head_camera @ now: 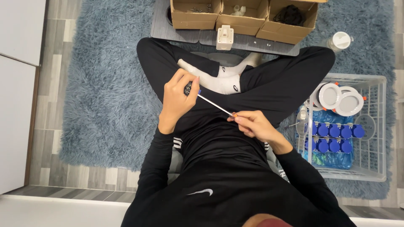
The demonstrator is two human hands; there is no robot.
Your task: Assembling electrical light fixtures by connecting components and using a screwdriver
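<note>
A: Head view, edges first. The person sits cross-legged on a shaggy blue-grey rug [105, 84]. Wood-look plank floor [46, 138] shows along its left edge, beside a white panel [17, 96]. Ahead of the knees, a grey mat [252, 44] carries three open cardboard boxes [242, 19] in a row. A small cream plastic block [224, 38] stands at the mat's near edge.

B: Open room?

A: Rug is bare on the left of the legs. On the right, a white wire-sided plastic basket [381, 126] sits close against the right knee. A white-capped jar [340, 41] lies beyond the basket.

B: The tool?

A: Screwdriver [214, 106], over the lap. Long axis runs diagonally, from upper left down to lower right. Thin bright metal shaft; orange handle end at the lower right.

B: Hands?

A: Left hand [179, 98] is curled shut around a small dark metal part [188, 88] at the shaft's upper tip. Right hand [252, 124] has fingers pinched tight on the screwdriver's handle end.

B: Materials nearby?

A: The basket holds round white light fittings [338, 98] with orange clips. It also holds rows of blue caps [334, 136] in clear wrap. Black sleeves and trousers, white socks [219, 80]. Box contents: small hardware, white pieces, something black; too small to tell further.
</note>
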